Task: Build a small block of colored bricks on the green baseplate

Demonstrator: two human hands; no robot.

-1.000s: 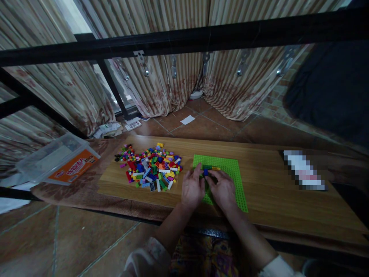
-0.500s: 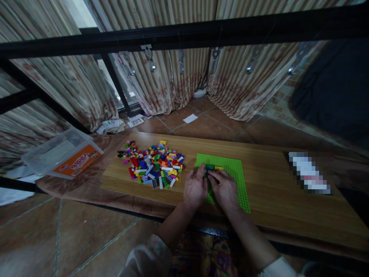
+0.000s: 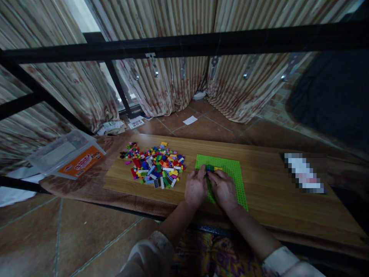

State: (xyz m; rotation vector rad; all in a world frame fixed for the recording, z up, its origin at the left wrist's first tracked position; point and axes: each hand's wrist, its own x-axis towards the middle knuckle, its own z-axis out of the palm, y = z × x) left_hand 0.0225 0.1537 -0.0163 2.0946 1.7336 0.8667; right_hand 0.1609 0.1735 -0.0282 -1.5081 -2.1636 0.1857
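Observation:
A green studded baseplate (image 3: 235,181) lies on the wooden board, with a short row of toy bricks near its far left part. A green brick (image 3: 211,168) and a yellow brick (image 3: 218,169) show in that row. My left hand (image 3: 196,186) and my right hand (image 3: 223,187) meet over the plate, fingers bent and fingertips close together. Between the fingertips is a small blue brick (image 3: 208,168), mostly covered by them. Whether it is pressed fully onto the studs is hidden.
Left of the plate a pile of mixed toy bricks (image 3: 158,167) spreads over the wooden board (image 3: 268,184). A clear plastic box (image 3: 52,150) with an orange label stands farther left. At the right lies a blurred-out flat object (image 3: 304,173). A dark metal bar (image 3: 184,44) crosses beyond the board.
The whole view has shifted slightly with my head. Both hands stay at the same place on the plate, fingers still on the blue brick, with barely any movement.

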